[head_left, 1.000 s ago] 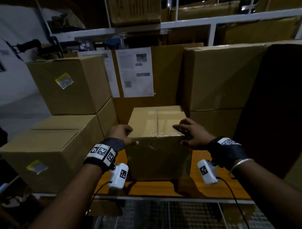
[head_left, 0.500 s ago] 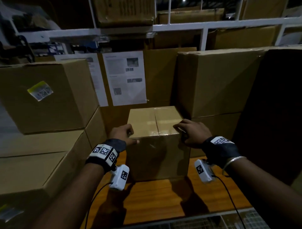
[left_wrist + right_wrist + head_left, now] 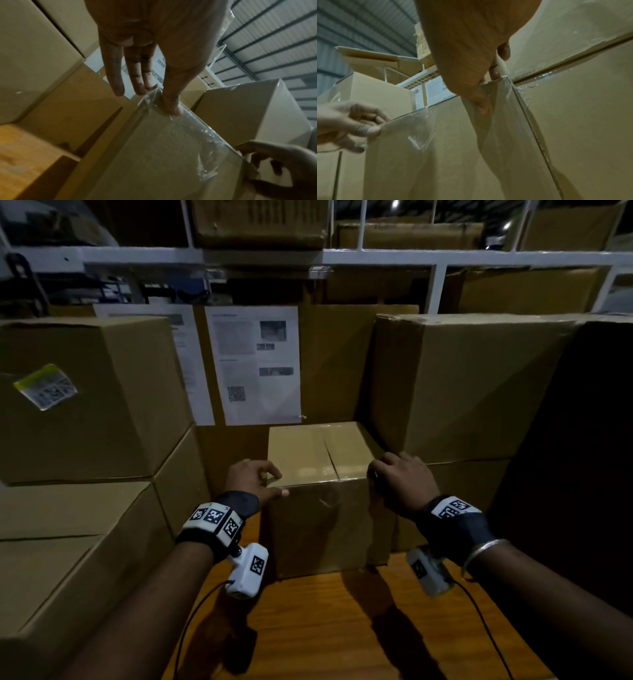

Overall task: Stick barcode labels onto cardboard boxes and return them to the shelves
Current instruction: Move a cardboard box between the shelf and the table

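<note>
A small brown cardboard box (image 3: 325, 529), taped along its top seam, stands on the wooden shelf (image 3: 342, 628) between taller stacks. My left hand (image 3: 279, 482) grips its front top-left corner, with the thumb on the front face and the fingers on the top and left side. My right hand (image 3: 383, 474) grips the front top-right corner, its fingers curled over the edge. The left wrist view shows my thumb (image 3: 171, 106) on the crinkled tape of the box (image 3: 163, 155). In the right wrist view, my thumb (image 3: 481, 104) presses the box (image 3: 445, 155). No label shows on this box.
A large box (image 3: 85, 398) bearing a yellow-edged barcode label (image 3: 46, 386) tops the left stack. Tall boxes (image 3: 462, 385) stand close on the right. Printed sheets (image 3: 255, 364) hang on cardboard behind. A white rack beam (image 3: 376, 256) runs overhead.
The small box has slid back from the shelf's front edge, deeper between the stacks. Both hands stayed on its top corners and moved with it.
</note>
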